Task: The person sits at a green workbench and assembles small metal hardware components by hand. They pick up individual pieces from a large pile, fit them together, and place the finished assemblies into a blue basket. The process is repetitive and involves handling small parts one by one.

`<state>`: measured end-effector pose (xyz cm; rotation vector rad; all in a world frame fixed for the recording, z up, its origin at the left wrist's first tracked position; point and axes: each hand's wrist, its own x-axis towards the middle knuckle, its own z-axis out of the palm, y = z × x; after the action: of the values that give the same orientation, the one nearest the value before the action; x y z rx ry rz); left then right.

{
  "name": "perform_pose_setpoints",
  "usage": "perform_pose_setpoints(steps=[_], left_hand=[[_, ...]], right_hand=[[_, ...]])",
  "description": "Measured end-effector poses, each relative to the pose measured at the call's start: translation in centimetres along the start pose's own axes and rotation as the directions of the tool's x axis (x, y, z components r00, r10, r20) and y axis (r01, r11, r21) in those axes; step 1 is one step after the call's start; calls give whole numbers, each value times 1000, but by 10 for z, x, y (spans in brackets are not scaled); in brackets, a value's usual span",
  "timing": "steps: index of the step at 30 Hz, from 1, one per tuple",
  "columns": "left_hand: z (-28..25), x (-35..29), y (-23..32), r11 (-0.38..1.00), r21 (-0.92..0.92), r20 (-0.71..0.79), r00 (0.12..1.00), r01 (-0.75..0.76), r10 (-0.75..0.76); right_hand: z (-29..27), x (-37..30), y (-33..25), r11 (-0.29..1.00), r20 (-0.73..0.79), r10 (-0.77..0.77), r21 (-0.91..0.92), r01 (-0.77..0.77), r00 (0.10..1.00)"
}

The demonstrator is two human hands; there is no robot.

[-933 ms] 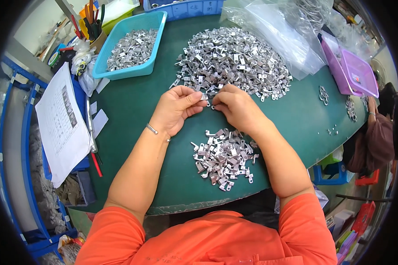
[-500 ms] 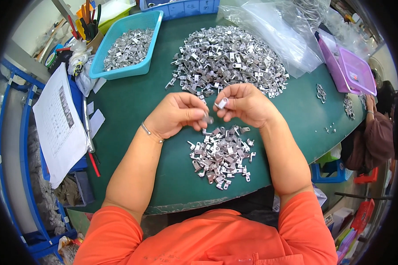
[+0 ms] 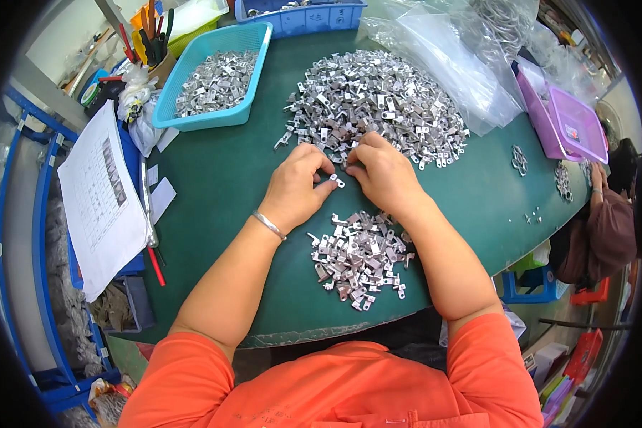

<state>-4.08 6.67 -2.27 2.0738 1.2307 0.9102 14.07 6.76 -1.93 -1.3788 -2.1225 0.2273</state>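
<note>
Between thumb and fingers of my left hand [image 3: 299, 185] sits a small silver metal bracket [image 3: 337, 181] with a round hole. My right hand [image 3: 384, 173] reaches the near edge of a large heap of such brackets [image 3: 378, 96], its fingers curled down; whatever they grip is hidden beneath them. Closer to me, below both hands, lies a smaller pile of metal brackets [image 3: 360, 257] on the green table [image 3: 264, 307]. A metal bangle circles my left wrist.
At the back left stands a turquoise basket [image 3: 246, 114] holding more brackets, with a blue bin [image 3: 303, 21] behind. Clear plastic bags [image 3: 471, 78] and a purple basket [image 3: 542, 118] lie to the right. Printed sheets [image 3: 100, 200] lie left. Another person's sleeve [image 3: 603, 232] shows far right.
My right hand has turned palm down and lowered to the heap's near edge; the bracket it held is out of sight. My left hand has shifted slightly right, still pinching a bracket.
</note>
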Motion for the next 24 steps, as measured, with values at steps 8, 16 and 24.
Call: perform_pose_setpoints(steps=[8, 16, 24], left_hand=[[-1, 3, -13, 731, -623, 42, 945, 279, -324], [-5, 6, -9, 400, -857, 156, 904, 324, -398], [-8, 6, -8, 278, -902, 219, 905, 331, -365]], right_hand=[[-53, 0, 8, 816, 498, -46, 519, -255, 866], [13, 3, -7, 1000, 25, 17, -12, -17, 1000], [-29, 2, 8, 658, 431, 244, 584, -475, 868]])
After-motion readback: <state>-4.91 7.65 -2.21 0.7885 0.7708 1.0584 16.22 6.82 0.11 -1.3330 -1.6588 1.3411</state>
